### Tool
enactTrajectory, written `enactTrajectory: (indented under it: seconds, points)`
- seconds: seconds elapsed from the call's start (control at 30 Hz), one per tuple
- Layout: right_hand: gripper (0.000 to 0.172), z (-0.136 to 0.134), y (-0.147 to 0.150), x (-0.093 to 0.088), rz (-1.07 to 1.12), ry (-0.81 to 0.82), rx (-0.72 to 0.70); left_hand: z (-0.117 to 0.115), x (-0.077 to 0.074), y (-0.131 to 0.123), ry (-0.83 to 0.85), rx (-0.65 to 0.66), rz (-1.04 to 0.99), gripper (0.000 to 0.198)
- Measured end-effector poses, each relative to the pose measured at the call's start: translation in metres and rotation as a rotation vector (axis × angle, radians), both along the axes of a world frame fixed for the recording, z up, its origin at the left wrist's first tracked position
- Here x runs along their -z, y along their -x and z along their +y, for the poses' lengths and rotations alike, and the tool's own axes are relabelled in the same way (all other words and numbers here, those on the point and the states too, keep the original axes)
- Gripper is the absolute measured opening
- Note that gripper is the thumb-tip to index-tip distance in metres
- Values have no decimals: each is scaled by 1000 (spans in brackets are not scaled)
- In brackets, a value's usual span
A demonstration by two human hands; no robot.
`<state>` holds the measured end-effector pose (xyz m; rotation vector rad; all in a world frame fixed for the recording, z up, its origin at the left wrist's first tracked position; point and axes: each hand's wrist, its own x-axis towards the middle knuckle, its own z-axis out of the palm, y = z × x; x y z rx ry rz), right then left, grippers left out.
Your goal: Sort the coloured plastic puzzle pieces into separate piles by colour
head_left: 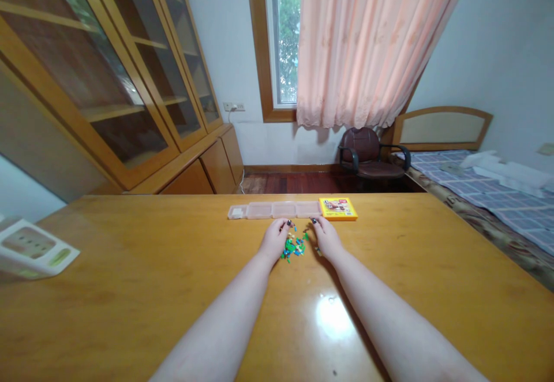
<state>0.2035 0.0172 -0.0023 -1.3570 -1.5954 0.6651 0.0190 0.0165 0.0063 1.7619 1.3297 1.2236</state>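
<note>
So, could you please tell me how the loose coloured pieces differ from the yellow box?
The loose coloured pieces are many and tiny, while the yellow box is one larger item. The pieces mix green, blue and other colours; the box is mostly yellow with a printed top. The pieces lie mainly between the left hand and right hand; the box lies beyond the right hand. Both things rest on the wooden table.

Glass-fronted cabinet [130,64], pink curtain [363,47], maroon chair [361,145], bed [497,188]

Bare forearms [236,313], dark nails [289,222] (painted, perhaps)
</note>
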Motion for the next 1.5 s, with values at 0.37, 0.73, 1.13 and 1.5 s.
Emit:
enactTrajectory:
  seconds: [0.37, 0.73, 1.13, 1.5]
  points:
    - [33, -17, 10, -19, -321, 18, -286, 3, -6, 6, 47, -62, -255, 33]
    - [37, -8, 10, -4, -50, 85, -120, -3, -22, 24, 226, -66, 702, 43]
    - [56, 4, 26, 20, 733, 149, 22, -24, -5, -20, 132, 118, 855, 68]
    - [36, 13, 18, 19, 933, 176, 178, -27, -13, -24, -46, 422, 756, 71]
